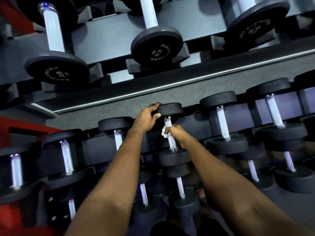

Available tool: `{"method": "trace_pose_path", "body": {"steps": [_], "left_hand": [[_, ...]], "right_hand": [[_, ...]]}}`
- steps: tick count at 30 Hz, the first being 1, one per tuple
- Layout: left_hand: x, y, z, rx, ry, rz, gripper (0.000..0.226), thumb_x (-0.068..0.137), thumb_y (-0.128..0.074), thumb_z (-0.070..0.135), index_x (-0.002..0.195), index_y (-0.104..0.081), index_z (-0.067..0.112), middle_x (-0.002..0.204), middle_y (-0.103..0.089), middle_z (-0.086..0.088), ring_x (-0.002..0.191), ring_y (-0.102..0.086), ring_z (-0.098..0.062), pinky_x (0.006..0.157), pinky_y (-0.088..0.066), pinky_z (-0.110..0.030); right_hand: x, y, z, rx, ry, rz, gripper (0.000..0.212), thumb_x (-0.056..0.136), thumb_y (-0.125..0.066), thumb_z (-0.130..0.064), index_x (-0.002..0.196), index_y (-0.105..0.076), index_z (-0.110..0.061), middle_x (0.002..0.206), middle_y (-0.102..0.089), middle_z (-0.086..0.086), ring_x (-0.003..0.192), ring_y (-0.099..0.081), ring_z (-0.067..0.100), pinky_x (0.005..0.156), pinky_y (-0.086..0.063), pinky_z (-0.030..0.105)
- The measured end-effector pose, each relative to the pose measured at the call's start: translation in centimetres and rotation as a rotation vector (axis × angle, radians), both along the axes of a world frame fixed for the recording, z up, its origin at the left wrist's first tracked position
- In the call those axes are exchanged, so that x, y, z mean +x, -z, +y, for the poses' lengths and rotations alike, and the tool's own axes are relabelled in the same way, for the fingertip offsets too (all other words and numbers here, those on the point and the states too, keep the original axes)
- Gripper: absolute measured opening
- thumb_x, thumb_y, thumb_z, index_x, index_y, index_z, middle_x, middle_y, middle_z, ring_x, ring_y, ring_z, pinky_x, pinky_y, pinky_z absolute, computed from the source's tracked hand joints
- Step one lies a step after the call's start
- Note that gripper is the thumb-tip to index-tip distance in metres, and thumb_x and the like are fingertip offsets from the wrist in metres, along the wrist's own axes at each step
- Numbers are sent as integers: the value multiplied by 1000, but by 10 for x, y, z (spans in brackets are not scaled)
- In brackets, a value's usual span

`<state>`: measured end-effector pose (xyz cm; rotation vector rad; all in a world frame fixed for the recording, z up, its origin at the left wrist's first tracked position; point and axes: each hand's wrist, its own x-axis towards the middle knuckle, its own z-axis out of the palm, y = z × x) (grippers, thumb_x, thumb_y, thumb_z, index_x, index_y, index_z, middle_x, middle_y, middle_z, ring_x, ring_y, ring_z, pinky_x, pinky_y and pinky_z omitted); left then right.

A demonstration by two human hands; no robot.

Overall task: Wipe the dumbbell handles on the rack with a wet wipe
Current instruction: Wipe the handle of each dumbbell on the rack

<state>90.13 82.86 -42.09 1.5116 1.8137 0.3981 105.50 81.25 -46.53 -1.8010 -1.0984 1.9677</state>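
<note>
Both arms reach forward to one dumbbell (173,157) lying on the middle row of the rack (105,36), its handle (172,143) pointing away from the person.

The left hand (147,120) grips the far head (170,109) of this dumbbell: the fingers curl over the top edge of the black disc and the thumb presses against its side.

The right hand (176,133) is closed round the handle about midway along, holding a white wipe (164,133) against the metal. The wipe is bunched and sticks out on the left side of the fist, touching the handle. Bare handle shows above the fist, up to the far head, and below it, down to the near head.

More dumbbells lie just beside this one in the same row, one to the left (117,138) and one to the right (222,125), all with pale handles and black heads. A lower row sits beneath the arms, with one handle (180,187) showing between the forearms.

The upper row holds bigger dumbbells; two of their heads (156,46) (57,70) are marked 25. A speckled grey surface (170,92) shows between the upper and middle rows. A red frame part (10,133) stands at the left edge
</note>
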Motion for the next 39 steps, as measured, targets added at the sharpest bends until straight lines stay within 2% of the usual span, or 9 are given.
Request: {"method": "trace_pose_path", "body": {"steps": [6, 12, 16, 19, 24, 28, 31, 35, 39], "left_hand": [[0, 0, -1, -15, -3, -26, 53, 98, -60, 21, 148, -44, 31, 152, -46, 0, 141, -41, -22, 114, -28, -26], [1, -6, -2, 21, 13, -4, 53, 98, -60, 18, 147, -46, 30, 152, -46, 3, 140, -43, -20, 110, -30, -22], [0, -6, -1, -1, 17, 6, 53, 98, -60, 21, 148, -44, 31, 153, -45, 3, 141, -41, -22, 114, -31, -30], [-2, -4, -1, -11, 20, -1, 53, 98, -61, 22, 148, -44, 32, 152, -45, 3, 140, -42, -22, 115, -32, -31], [-1, -5, -2, -2, 10, 10, 53, 98, -61, 22, 148, -45, 31, 152, -46, 3, 138, -45, -23, 113, -35, -31], [-2, -4, -2, -7, 12, 13, 53, 99, -60, 24, 149, -43, 31, 153, -45, 3, 138, -45, -25, 114, -36, -34], [-2, -3, -1, -34, 6, 10, 53, 99, -60, 27, 148, -43, 34, 153, -44, 2, 138, -45, -26, 115, -36, -39], [-4, -3, -1, -17, 22, 8, 53, 99, -60, 26, 148, -43, 34, 153, -45, 2, 137, -46, -27, 114, -37, -38], [-6, 0, -1, -41, 9, -2, 54, 98, -61, 28, 148, -43, 38, 151, -48, 3, 134, -49, -28, 112, -40, -40]], "right_hand": [[-1, -6, 2, 50, -198, -328, 16, 80, -59, -18, 94, -62, -10, 91, -63, 11, 89, -61, 27, 72, -45, 29], [-13, -7, 4, 60, 131, -83, 36, 63, -71, -17, 97, -64, -12, 88, -65, 4, 87, -62, 23, 74, -49, 32], [4, 13, -14, -89, -59, -91, 29, 66, -62, -16, 94, -67, -7, 93, -68, 15, 79, -64, 24, 73, -51, 31], [2, 3, -10, -5, -310, -363, 30, 81, -59, -20, 106, -65, -5, 98, -66, 14, 86, -64, 28, 70, -47, 30], [-18, -5, -1, 59, 21, -275, 58, 66, -72, -36, 115, -60, -7, 112, -67, 11, 103, -65, 29, 85, -53, 34], [-2, 6, -13, -78, 67, -11, 10, 83, -61, -2, 89, -60, -9, 94, -65, 12, 74, -64, 18, 71, -55, 28], [10, 5, -11, -66, -205, -248, 9, 86, -58, -8, 95, -60, -7, 78, -59, 7, 66, -54, 17, 55, -40, 23], [0, 2, 0, 40, -301, -457, 26, 84, -57, -20, 101, -66, -2, 93, -68, 12, 84, -63, 27, 72, -50, 30], [-6, 10, -6, -81, -12, -146, 14, 83, -67, -9, 96, -66, -3, 87, -70, 11, 68, -69, 18, 71, -60, 33]]}}
